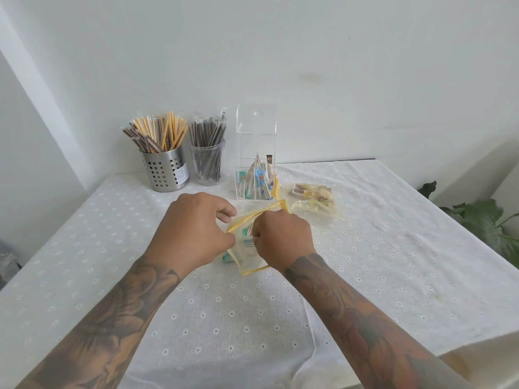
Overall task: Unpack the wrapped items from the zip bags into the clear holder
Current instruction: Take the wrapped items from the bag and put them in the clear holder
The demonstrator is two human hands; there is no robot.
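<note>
A clear zip bag with a yellow edge (248, 261) lies on the table in front of me, holding wrapped items with teal print. My left hand (193, 228) pinches its left rim. My right hand (283, 240) is closed at the bag's mouth, its fingers on a wrapped item inside; the fingertips are hidden. Behind the bag stands the clear holder (255, 153) with several wrapped items upright in its compartments. A second zip bag (313, 197) with beige wrapped items lies to the right of the holder.
A perforated steel cup (165, 171) with wrapped yellow and brown straws and a clear cup (208, 164) with dark straws stand at the back left. The white flowered tablecloth (393, 248) covers the table. A green plant (483, 220) is past the right edge.
</note>
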